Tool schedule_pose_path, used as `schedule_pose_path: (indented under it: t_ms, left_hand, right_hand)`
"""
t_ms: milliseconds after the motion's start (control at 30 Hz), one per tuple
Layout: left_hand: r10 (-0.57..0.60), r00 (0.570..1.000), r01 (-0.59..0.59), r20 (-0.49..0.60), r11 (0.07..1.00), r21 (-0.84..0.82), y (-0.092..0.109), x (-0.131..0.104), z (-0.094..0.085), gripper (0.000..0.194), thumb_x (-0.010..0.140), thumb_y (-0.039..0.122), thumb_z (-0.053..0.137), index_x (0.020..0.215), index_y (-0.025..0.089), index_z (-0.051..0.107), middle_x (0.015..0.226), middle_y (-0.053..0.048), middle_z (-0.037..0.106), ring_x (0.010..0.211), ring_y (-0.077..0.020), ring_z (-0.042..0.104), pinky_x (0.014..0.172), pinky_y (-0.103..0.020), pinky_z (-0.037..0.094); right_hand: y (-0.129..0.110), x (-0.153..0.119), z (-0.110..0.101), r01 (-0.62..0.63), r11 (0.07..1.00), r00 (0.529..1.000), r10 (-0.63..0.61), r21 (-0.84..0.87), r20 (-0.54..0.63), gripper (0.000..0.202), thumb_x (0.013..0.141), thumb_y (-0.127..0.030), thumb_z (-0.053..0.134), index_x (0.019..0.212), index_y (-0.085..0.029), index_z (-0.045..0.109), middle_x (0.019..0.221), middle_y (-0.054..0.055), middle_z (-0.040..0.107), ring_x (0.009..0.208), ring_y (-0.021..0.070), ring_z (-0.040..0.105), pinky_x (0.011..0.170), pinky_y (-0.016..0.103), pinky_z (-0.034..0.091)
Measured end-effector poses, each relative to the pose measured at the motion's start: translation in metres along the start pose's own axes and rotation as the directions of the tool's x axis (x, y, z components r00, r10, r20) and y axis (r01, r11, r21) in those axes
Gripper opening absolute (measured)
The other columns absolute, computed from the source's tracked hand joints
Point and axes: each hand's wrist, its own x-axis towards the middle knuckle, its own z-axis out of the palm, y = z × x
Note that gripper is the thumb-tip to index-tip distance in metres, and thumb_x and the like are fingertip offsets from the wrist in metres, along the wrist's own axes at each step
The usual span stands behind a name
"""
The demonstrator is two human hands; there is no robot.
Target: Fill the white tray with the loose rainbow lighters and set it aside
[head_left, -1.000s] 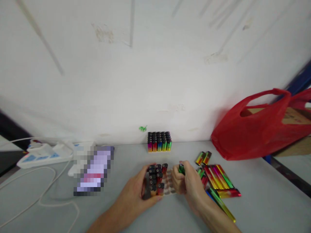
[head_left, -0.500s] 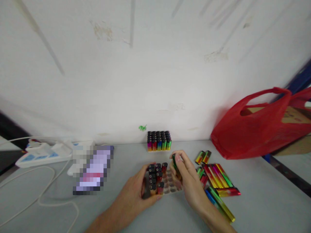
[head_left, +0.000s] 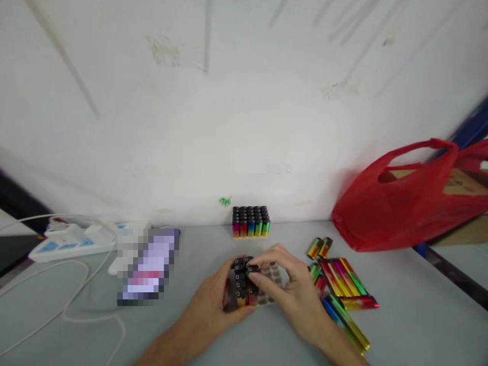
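Note:
My left hand (head_left: 208, 305) is closed around the left side of a clear plastic tray (head_left: 271, 296) with round pockets. Black-topped lighters (head_left: 240, 285) stand upright in the tray's left columns, while pockets on its right are bare. Over the second column my right hand (head_left: 295, 287) pinches a lighter (head_left: 252, 268) by its black top, thumb and forefinger together. Its lower part is hidden among the others and behind the fingers. Right of that hand, loose shiny lighters (head_left: 343, 277) in red, gold, green and blue lie on the grey table (head_left: 206, 335).
A filled block of lighters (head_left: 250, 223) stands against the wall. At right sits a red bag (head_left: 396, 208) with a cardboard box inside. A phone-like blurred device (head_left: 150, 267), a white power strip (head_left: 72, 243) and a looping white cable (head_left: 84, 321) occupy the left.
My right hand has moved left from the tray's right side, bringing a lighter to the second column. My left hand stays around the tray.

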Motion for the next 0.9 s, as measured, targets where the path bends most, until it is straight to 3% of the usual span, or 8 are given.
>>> schedule_pose_path:
  t_ms: [100, 200, 467, 767, 900]
  left_hand:
    - [0.052, 0.999, -0.052, -0.012, 0.999, -0.001, -0.003, 0.000, -0.001, 0.073, 0.090, 0.026, 0.088, 0.154, 0.030, 0.054, 0.139, -0.006, 0.079, 0.123, -0.0319, 0.078, 0.107, -0.039, 0.061]
    - [0.077, 0.997, -0.077, -0.027, 0.997, 0.008, -0.007, 0.000, -0.001, 0.073, 0.090, 0.025, 0.090, 0.153, 0.032, 0.054, 0.142, -0.005, 0.077, 0.128, -0.0316, 0.076, 0.112, -0.040, 0.059]
    - [0.035, 0.999, -0.035, -0.002, 0.999, -0.031, -0.003, 0.000, 0.000, 0.070, 0.093, 0.033, 0.088, 0.154, 0.029, 0.054, 0.136, -0.008, 0.081, 0.119, -0.0325, 0.081, 0.104, -0.040, 0.064]
    - [0.024, 1.000, -0.024, -0.005, 1.000, -0.002, -0.005, 0.001, 0.002, 0.069, 0.094, 0.032, 0.085, 0.154, 0.026, 0.052, 0.127, -0.007, 0.083, 0.104, -0.0290, 0.083, 0.094, -0.036, 0.066]
    - [0.018, 1.000, -0.017, 0.012, 0.999, -0.034, -0.004, 0.000, 0.001, 0.070, 0.092, 0.030, 0.088, 0.153, 0.027, 0.053, 0.131, -0.007, 0.082, 0.109, -0.0298, 0.083, 0.095, -0.036, 0.065]
  right_hand:
    - [0.000, -0.002, 0.001, 0.032, 0.997, 0.997, -0.027, -0.066, 0.070, 0.008, 0.102, -0.022, 0.082, 0.109, -0.025, 0.081, 0.098, 0.002, 0.076, 0.094, 0.0211, 0.070, 0.086, 0.032, 0.052]
    - [-0.001, -0.003, 0.003, 0.076, 0.995, 0.991, -0.069, -0.059, 0.119, 0.013, 0.102, -0.015, 0.077, 0.112, -0.024, 0.080, 0.103, 0.004, 0.075, 0.096, 0.0210, 0.071, 0.086, 0.032, 0.055]
    - [0.000, -0.003, 0.000, 0.078, 0.994, 0.991, -0.069, -0.078, 0.115, 0.012, 0.103, -0.016, 0.075, 0.108, -0.024, 0.081, 0.100, 0.004, 0.072, 0.088, 0.0198, 0.070, 0.080, 0.032, 0.057]
    - [0.005, 0.003, -0.009, 0.159, 0.986, 0.975, -0.149, -0.052, 0.163, 0.013, 0.109, -0.024, 0.075, 0.111, -0.026, 0.087, 0.105, 0.006, 0.078, 0.096, 0.0209, 0.076, 0.085, 0.032, 0.060]
    - [-0.001, 0.002, -0.009, 0.128, 0.988, 0.978, -0.111, -0.087, 0.179, 0.013, 0.106, -0.022, 0.076, 0.098, -0.025, 0.086, 0.104, 0.006, 0.077, 0.096, 0.0220, 0.075, 0.085, 0.034, 0.059]
